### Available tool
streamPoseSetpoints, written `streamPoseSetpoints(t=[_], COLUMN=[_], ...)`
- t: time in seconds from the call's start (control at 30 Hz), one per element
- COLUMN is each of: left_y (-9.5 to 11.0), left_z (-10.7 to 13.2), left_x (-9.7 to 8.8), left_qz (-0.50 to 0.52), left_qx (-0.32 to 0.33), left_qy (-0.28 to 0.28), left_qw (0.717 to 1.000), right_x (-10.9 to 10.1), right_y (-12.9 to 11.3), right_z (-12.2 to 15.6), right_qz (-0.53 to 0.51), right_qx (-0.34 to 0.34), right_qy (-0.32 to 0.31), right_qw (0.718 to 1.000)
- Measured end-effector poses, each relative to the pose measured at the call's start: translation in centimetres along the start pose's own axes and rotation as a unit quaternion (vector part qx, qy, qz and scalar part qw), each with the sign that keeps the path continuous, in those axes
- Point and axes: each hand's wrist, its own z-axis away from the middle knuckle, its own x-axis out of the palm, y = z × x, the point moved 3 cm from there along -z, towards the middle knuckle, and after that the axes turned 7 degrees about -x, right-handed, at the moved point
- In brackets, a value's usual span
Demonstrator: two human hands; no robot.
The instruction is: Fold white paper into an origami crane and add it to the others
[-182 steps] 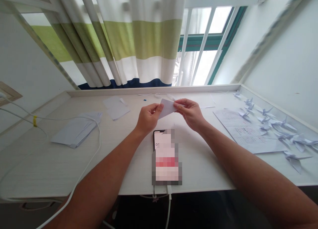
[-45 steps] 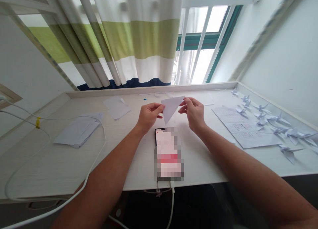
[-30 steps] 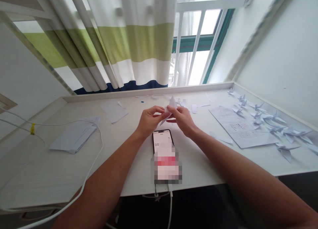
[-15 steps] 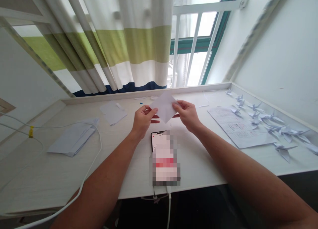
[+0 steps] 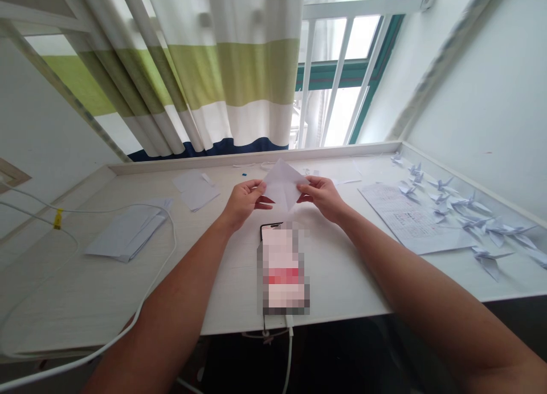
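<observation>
A square sheet of white paper (image 5: 282, 184), turned corner-up like a diamond and faintly creased down the middle, is held up over the desk. My left hand (image 5: 248, 199) pinches its left corner between thumb and fingers. At the right corner, my right hand (image 5: 321, 195) grips it the same way. Below the paper lies a phone (image 5: 284, 269), its screen blurred out, with a white cable at its lower end. Several folded paper cranes (image 5: 468, 203) stand in a cluster on the right side.
A printed sheet (image 5: 412, 223) lies beneath some cranes. Stacked white paper (image 5: 128, 232) and loose sheets (image 5: 196, 190) rest on the left. A white cable (image 5: 174, 240) loops across the desk (image 5: 231, 291) over my left forearm. Behind hangs a curtain (image 5: 239, 69).
The paper's side corners have spread slightly wider between my hands, and its middle crease shows more. Both hands still grip it. The view has shifted a little.
</observation>
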Motion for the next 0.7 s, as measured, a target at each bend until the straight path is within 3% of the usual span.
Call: streamPoseSetpoints(t=[0.2,0.43,0.7], left_y=[-0.1,0.4,0.7], left_z=[-0.1,0.3,0.6], left_x=[-0.9,-0.6,0.3], left_qz=[-0.012,-0.007,-0.099], left_qx=[0.020,0.022,0.090], left_qy=[-0.027,-0.036,0.007], left_qw=[0.999,0.999,0.991], right_x=[-0.2,0.5,0.5], right_y=[0.7,0.1,-0.5], right_z=[-0.2,0.1,0.1], right_qz=[-0.061,-0.048,0.004], right_qx=[0.024,0.022,0.006], right_qy=[0.008,0.024,0.020], right_qw=[0.998,0.998,1.000])
